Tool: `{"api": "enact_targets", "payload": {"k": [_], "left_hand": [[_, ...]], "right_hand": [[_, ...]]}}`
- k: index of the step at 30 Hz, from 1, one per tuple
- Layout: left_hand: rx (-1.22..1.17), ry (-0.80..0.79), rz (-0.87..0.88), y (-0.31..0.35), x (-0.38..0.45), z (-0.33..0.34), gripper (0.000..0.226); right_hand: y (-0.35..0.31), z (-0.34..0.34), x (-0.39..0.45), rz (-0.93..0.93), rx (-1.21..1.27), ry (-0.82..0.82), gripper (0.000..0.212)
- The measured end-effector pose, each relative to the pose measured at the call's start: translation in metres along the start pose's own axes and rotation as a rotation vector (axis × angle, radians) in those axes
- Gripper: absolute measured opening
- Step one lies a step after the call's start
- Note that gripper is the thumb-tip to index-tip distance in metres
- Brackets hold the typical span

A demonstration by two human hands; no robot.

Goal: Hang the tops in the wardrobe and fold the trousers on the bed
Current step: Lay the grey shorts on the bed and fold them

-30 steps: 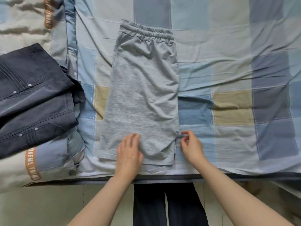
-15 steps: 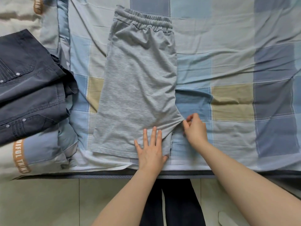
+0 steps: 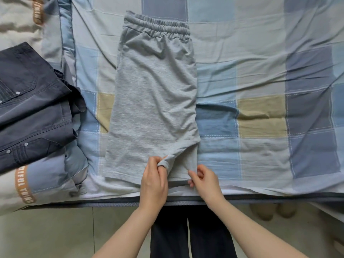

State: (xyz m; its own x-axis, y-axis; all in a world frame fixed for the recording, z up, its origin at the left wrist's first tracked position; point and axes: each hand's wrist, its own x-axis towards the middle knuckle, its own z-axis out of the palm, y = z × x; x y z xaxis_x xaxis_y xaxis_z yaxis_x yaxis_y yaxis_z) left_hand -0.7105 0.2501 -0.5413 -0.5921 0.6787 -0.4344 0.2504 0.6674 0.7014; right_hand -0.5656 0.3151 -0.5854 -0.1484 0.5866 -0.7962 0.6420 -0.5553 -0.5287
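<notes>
Grey jersey shorts [image 3: 154, 101] lie flat on the checked bedsheet [image 3: 260, 75], folded in half lengthwise, with the elastic waistband [image 3: 158, 27] at the far end and the hems near the bed's front edge. I read this as the trouser-folding step, at the point of gripping the hem end. My left hand [image 3: 153, 183] has its fingers curled round a bunched bit of the upper leg's hem — the cloth wraps over a fingertip there. My right hand [image 3: 203, 181] pinches the lower layer's hem corner just beside it, fingers bent in on the fabric. A dark blue garment with metal studs [image 3: 31, 112] sits well apart at the left, on a quilt with orange lettering [image 3: 24, 185]. Next, I judge, both layers must be taken together and the hem carried toward the waistband — evenly, or the soft knit will skew and crease.
</notes>
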Motion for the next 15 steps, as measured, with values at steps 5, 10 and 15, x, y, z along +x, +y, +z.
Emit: {"api": "enact_targets", "payload": {"k": [5, 10, 15], "left_hand": [[0.318, -0.304, 0.332, -0.029, -0.02, 0.016, 0.033], [0.727, -0.496, 0.422, -0.051, -0.031, 0.036, 0.016], [0.693, -0.3, 0.557, -0.031, -0.027, 0.052, 0.031]], "right_hand": [[0.032, -0.024, -0.02, 0.131, -0.566, -0.334, 0.022], [-0.019, -0.042, 0.025, -0.066, -0.363, 0.124, 0.02], [-0.078, -0.04, 0.077, -0.11, -0.198, 0.068, 0.038]]}}
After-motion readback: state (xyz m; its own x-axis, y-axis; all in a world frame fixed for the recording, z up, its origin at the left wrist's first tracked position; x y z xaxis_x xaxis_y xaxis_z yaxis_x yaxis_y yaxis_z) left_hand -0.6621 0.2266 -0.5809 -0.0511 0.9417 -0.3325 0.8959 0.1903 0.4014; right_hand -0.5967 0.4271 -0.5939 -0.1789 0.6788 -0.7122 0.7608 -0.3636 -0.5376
